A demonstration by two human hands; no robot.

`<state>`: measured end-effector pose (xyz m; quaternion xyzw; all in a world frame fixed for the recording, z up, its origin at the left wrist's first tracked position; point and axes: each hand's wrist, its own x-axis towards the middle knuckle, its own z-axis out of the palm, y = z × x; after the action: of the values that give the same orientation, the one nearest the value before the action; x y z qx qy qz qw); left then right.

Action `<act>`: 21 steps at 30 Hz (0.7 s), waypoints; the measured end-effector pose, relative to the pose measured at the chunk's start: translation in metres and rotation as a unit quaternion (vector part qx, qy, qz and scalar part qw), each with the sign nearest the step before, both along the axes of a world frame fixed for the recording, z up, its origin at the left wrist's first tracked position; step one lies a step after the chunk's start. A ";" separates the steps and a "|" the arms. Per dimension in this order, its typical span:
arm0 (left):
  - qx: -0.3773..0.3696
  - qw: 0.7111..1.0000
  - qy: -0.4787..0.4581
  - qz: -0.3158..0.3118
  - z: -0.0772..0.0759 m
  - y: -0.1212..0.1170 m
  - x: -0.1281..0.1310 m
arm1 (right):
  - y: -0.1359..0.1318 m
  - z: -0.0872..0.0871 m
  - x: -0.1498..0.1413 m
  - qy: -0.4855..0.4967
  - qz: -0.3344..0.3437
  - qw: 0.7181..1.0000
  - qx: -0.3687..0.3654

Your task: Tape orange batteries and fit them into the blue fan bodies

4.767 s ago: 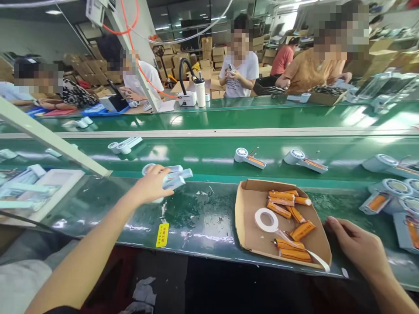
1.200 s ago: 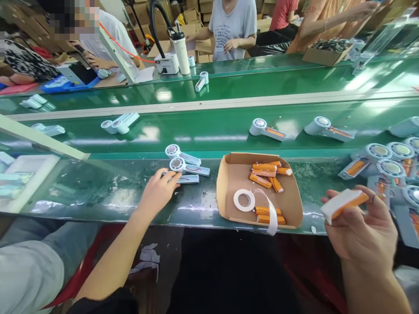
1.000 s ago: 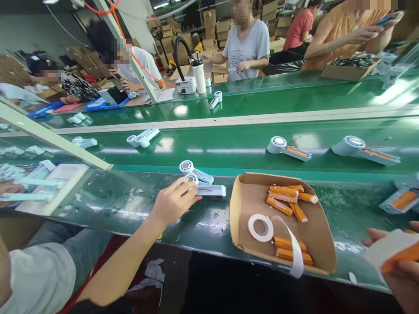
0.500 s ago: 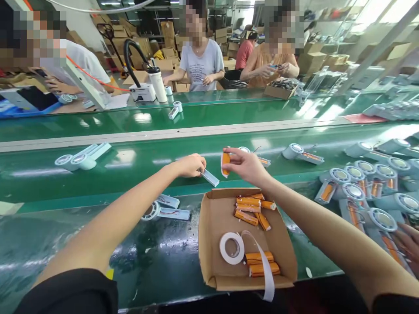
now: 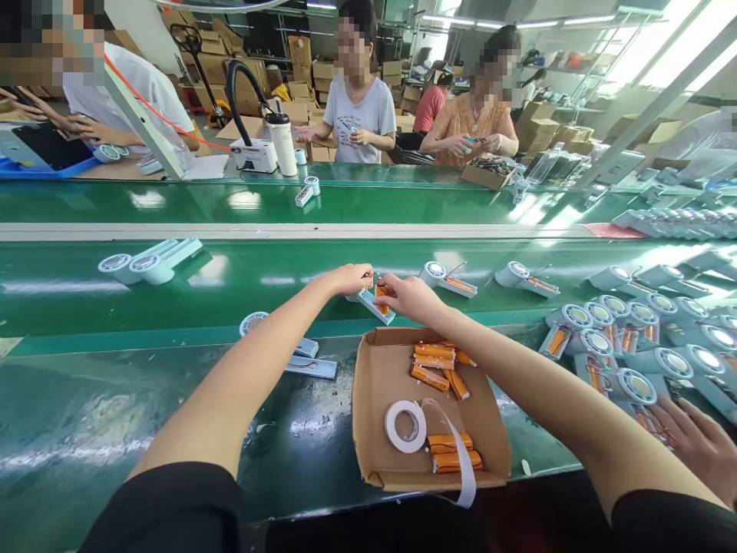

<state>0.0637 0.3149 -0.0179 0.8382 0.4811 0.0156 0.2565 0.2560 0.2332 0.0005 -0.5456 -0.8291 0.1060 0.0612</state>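
At eleven o'clock from the box [image 5: 360, 415], the right hand [image 5: 413, 296] pinches a battery [image 5: 382, 298] at the fan [image 5: 368, 302], the left hand [image 5: 348, 279] bunched just beside, its hold unclear; level, unforced seating appears advisable.

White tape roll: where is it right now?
In the head view, the white tape roll lies inside the cardboard tray, toward its left side, just left of two orange cylinders near the front edge.
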 end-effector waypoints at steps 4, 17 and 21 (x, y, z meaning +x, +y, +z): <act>-0.019 0.999 -0.029 0.022 -0.002 -0.002 0.007 | -0.001 0.015 -0.003 -0.123 0.015 0.992 -0.007; -0.010 0.997 -0.071 0.021 -0.006 -0.004 0.024 | -0.001 0.004 -0.013 -0.156 0.013 0.986 -0.058; 0.009 0.997 -0.079 0.016 -0.005 -0.011 0.027 | 0.005 0.002 -0.012 -0.135 0.013 0.989 -0.061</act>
<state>0.0912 0.3039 -0.0231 0.8289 0.4722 0.0897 0.2862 0.2442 0.2379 0.0023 -0.5467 -0.8288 0.0830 -0.0858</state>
